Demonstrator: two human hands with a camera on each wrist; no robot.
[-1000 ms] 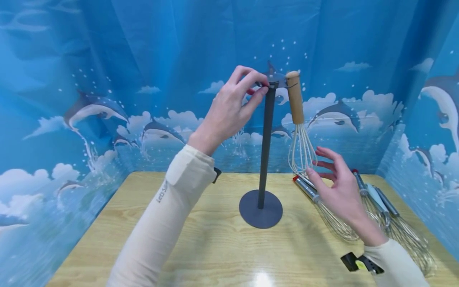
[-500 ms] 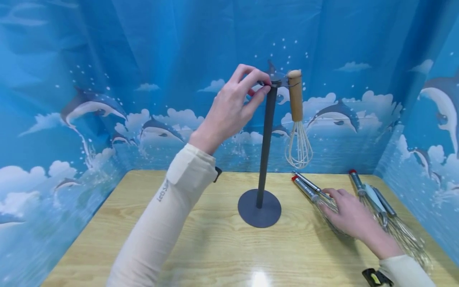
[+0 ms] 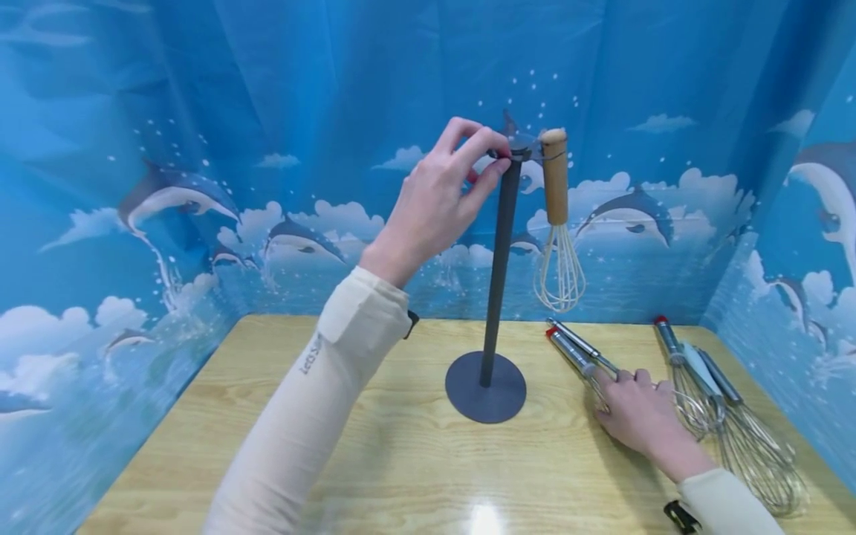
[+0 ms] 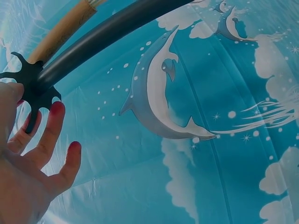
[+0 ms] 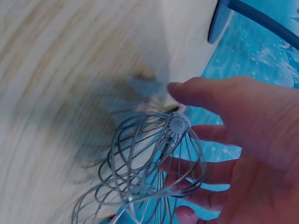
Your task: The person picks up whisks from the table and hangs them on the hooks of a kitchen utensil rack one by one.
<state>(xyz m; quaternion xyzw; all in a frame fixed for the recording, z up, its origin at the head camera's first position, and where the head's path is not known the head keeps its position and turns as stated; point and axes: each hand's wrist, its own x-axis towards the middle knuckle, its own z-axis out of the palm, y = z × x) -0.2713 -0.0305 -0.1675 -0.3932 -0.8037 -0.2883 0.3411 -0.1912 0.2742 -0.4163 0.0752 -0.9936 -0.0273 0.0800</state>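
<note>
My left hand (image 3: 435, 200) pinches a hook arm at the top of a dark utensil stand (image 3: 498, 275); in the left wrist view its curved hooks (image 4: 32, 86) show beside the thumb and fingers. From another hook hangs a whisk with a wooden handle (image 3: 555, 178), wires downward. At the right my right hand (image 3: 642, 416) is low over two metal whisks, one with a red-tipped handle (image 3: 568, 348), one with a thinner handle (image 3: 583, 340). In the right wrist view, extended fingers lie behind the whisk wires (image 5: 149, 163), with the thumb apart from them.
Right of my right hand lie several more whisks, among them a red-ended one (image 3: 669, 342) and one with a pale blue handle (image 3: 701, 369). The stand's round base (image 3: 461, 390) rests on the wooden table (image 3: 401, 461). A blue dolphin-print curtain (image 3: 334, 89) encloses the back and sides.
My right hand has left the hanging wooden-handled whisk and moved down to the metal whisks on the table. The left hand stays at the stand's top.
</note>
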